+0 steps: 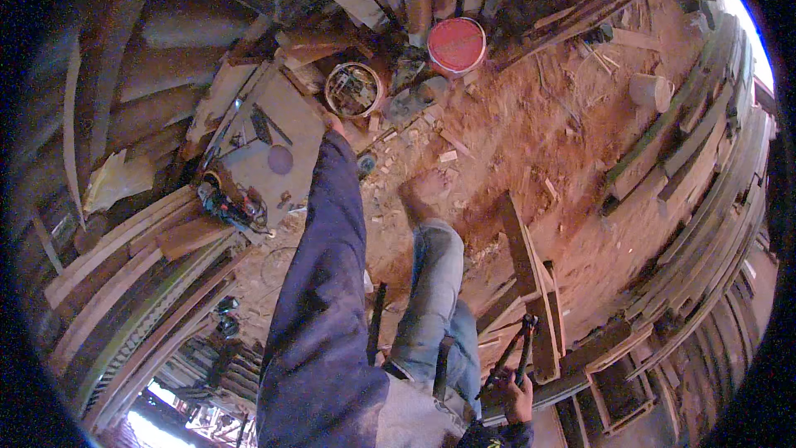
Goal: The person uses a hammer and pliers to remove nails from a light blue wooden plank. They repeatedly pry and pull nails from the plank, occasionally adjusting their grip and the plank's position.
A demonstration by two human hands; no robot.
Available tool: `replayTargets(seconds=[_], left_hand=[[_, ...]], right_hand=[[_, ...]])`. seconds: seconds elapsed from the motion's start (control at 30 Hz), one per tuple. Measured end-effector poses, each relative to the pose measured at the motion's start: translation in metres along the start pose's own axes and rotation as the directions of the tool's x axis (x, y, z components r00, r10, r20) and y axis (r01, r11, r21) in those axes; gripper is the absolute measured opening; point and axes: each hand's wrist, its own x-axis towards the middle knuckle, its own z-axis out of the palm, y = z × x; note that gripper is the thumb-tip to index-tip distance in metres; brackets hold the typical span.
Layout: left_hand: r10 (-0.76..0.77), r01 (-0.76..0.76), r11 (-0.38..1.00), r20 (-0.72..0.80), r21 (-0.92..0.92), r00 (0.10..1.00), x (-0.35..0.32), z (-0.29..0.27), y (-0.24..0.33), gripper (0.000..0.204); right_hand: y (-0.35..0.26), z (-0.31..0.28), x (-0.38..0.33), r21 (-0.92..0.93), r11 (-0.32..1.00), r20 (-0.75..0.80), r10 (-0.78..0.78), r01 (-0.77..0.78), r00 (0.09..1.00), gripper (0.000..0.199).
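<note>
My left arm, in a dark blue sleeve, stretches far forward. At its end my left hand [333,124] is beside the near edge of a round bucket [381,95] filled with small jumbled pieces. Its fingers are too small and hidden to make out. Low on the right, my right hand [517,401] grips dark long-handled pincers [526,333], with their jaws pointing up. Just beyond the pincers a narrow wooden plank [522,249] leans at an angle. Between my arms are a leg in jeans [437,261] and a bare foot [427,192] on the ground.
Wood chips and scraps litter the reddish dirt. A red round lid [456,44] is ahead, and a pale pail [652,93] lies farther right. Stacked boards [696,224] line the right. A board [249,149] with a dark disc and a corded tool [232,206] are left.
</note>
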Motion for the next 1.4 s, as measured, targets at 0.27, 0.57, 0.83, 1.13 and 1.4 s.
replayTargets(seconds=[0.27,0.57,0.83,1.13,1.4], left_hand=[[-0.232,0.116,0.928,0.306,0.355,0.923,-0.024,-0.037,-0.031,0.044],[-0.684,0.094,0.564,0.4,0.82,0.609,-0.077,0.049,0.059,0.026],[-0.899,-0.785,0.297,0.437,0.544,-0.038,-0.468,0.134,0.022,0.062],[-0.775,-0.992,-0.001,0.627,-0.126,-0.079,-0.642,0.149,-0.059,0.049],[-0.687,-0.849,-0.29,0.714,-0.441,-0.136,-0.701,0.179,-0.127,0.06]], right_hand=[[0.006,0.034,-0.018,-0.025,0.983,0.037,-0.181,0.182,0.983,0.025],[-0.051,0.147,-0.064,0.053,0.872,-0.206,-0.466,0.486,0.86,0.017],[-0.087,0.208,-0.088,-0.091,0.841,-0.701,-0.434,0.533,0.566,0.033],[0.083,0.192,-0.063,0.328,0.84,-0.944,0.313,0.432,0.109,0.05],[0.271,0.179,-0.019,0.34,0.893,-0.832,0.432,-0.296,0.347,0.054]])
